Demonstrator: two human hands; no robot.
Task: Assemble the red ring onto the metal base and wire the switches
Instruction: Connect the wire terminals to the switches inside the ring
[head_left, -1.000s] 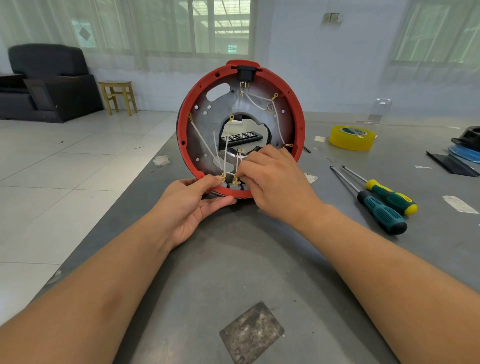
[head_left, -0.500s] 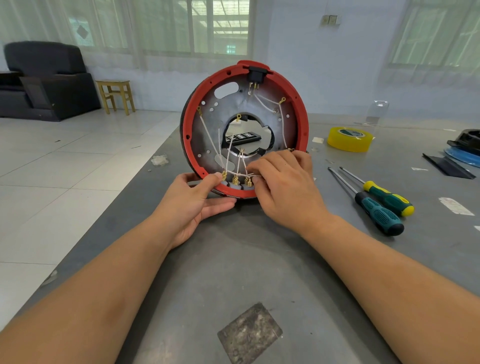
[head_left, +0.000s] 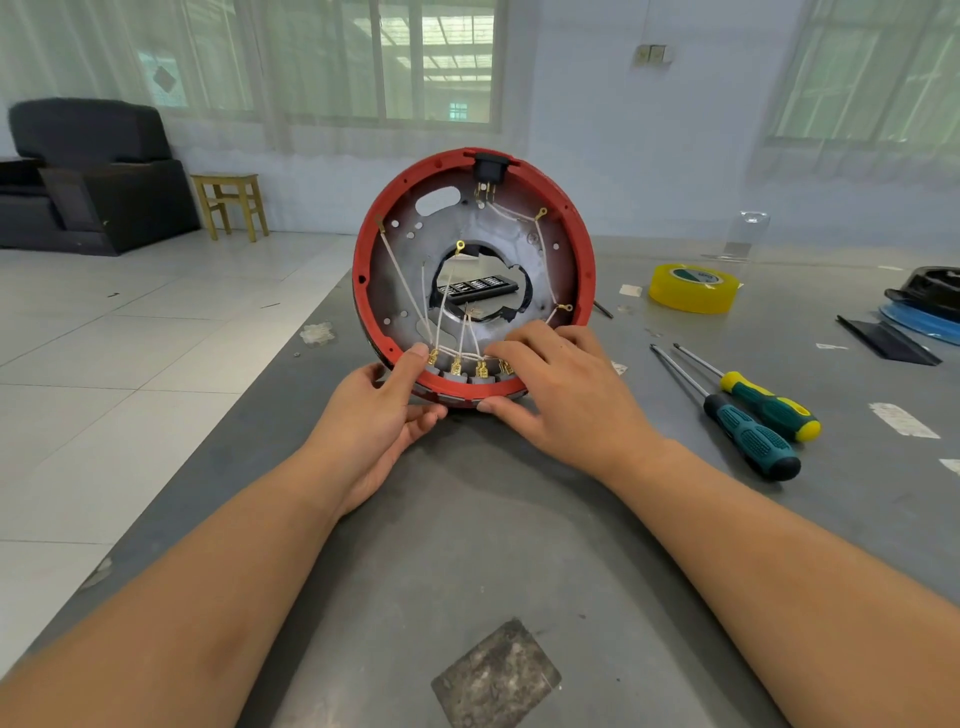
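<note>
Red ring (head_left: 363, 270) sat fitted around the metal base (head_left: 524, 244), whole unit stood on edge near the worktop's (head_left: 467, 519) left edge, floor just beyond. Left hand (head_left: 382, 415) gripped the bottom rim, thumb over the inside by the leftmost brass terminal. Right hand (head_left: 556, 384) clamped the rim too, thumb underneath, fingers curled over the white wires (head_left: 410, 280) and switches (head_left: 457, 375). Rightmost switch was hidden under those fingers. Open worktop toward the camera. Two screwdrivers (head_left: 748, 415) lay well right, yellow tape roll (head_left: 693, 288) behind them. Dark objects at far right were cut off.
</note>
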